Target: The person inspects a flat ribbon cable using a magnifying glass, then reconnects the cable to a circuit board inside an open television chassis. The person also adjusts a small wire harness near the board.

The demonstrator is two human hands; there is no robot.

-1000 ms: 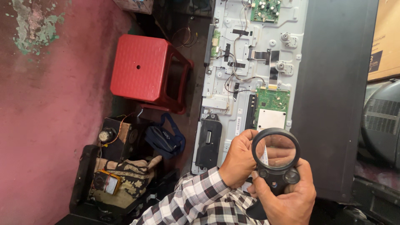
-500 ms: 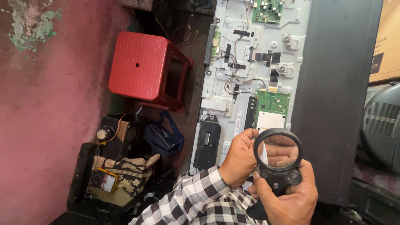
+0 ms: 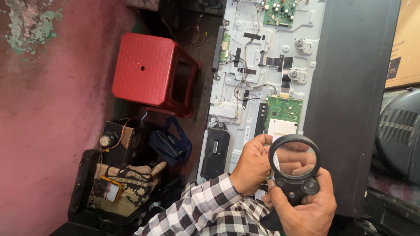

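Observation:
A black magnifying glass (image 3: 294, 158) with a round lens and two buttons on its handle is held low at the centre right. My right hand (image 3: 308, 209) grips the handle from below. My left hand (image 3: 251, 164), in a checked sleeve, pinches the lens rim on its left side, and its fingers show enlarged through the lens. Just behind the lens lies the opened back of a flat television (image 3: 245, 83), a pale metal chassis with a green circuit board (image 3: 283, 109) and a white label patch.
A second green board (image 3: 280, 11) sits at the chassis top. The dark rear cover (image 3: 350, 100) runs down the right. A red plastic stool (image 3: 148, 72) stands to the left, with a blue bag (image 3: 168, 144), a meter (image 3: 109, 189) and dark cases below. A cardboard box (image 3: 404, 43) is at far right.
Both hands and the magnifying glass have stayed almost in place over the lower circuit board. The view has shifted only slightly.

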